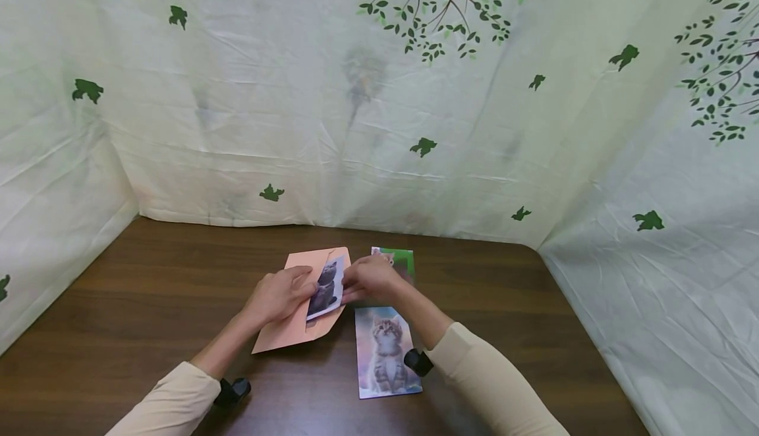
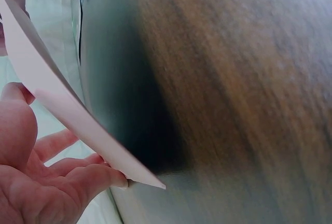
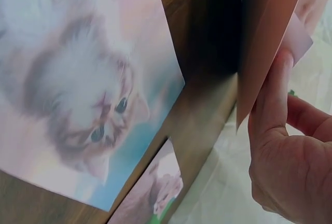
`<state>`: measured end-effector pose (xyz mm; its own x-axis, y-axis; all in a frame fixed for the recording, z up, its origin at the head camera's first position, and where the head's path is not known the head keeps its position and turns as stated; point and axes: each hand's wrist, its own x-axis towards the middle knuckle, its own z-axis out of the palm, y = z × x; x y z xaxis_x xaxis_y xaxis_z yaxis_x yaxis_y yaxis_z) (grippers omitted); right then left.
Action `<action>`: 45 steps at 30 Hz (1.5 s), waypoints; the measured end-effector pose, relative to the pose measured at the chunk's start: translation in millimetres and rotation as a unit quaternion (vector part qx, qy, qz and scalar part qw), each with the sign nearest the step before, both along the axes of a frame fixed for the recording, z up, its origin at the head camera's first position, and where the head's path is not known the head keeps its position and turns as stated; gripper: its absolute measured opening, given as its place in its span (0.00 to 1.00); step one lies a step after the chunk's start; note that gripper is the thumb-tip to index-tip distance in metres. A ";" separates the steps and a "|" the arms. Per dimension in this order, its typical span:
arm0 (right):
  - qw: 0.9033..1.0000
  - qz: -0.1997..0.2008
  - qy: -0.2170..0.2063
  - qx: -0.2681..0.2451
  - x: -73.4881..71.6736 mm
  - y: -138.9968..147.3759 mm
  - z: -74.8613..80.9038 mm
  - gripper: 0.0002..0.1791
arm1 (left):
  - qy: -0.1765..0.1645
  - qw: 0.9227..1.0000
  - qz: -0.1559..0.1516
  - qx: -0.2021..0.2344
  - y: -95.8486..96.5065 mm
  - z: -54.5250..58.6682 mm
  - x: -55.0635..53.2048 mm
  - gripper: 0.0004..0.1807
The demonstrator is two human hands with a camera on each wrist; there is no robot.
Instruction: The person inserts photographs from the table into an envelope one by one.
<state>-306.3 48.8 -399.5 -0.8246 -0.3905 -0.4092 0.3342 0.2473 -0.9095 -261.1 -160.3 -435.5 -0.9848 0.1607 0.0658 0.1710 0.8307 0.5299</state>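
Observation:
A peach envelope (image 1: pixel 281 336) lies tilted on the table, its opening facing right and its right side lifted. My left hand (image 1: pixel 283 296) holds it from above, with thumb and fingers at the edge of the opening. Partly inside the envelope is a white-bordered card with a picture of grey kittens (image 1: pixel 327 286). The right hand (image 1: pixel 373 278) pinches this card at its right edge, beside the envelope's flap. In the right wrist view a corner of the card (image 3: pixel 300 41) shows past the index finger. The part of the card inside the envelope is hidden.
A card with a striped kitten on a pastel ground (image 1: pixel 388 357) lies on the brown table (image 1: pixel 178 271) under the right forearm. Behind it lies a green picture card (image 1: pixel 404 261), partly covered by my right hand. A white leaf-printed cloth (image 1: pixel 284 126) hangs around the table.

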 end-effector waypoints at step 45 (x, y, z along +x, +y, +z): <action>0.999 -0.024 -0.006 -0.048 8.0 -36.6 -21.5 0.05 | 0.000 1.000 -0.003 0.007 -1.8 -2.3 -1.4 0.28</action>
<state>-298.3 12.2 -421.0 -0.8388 -0.3888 -0.3812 0.3538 0.1429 -0.9243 -262.5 -162.1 -437.8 -0.9840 0.1647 0.0682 0.1751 0.8220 0.5419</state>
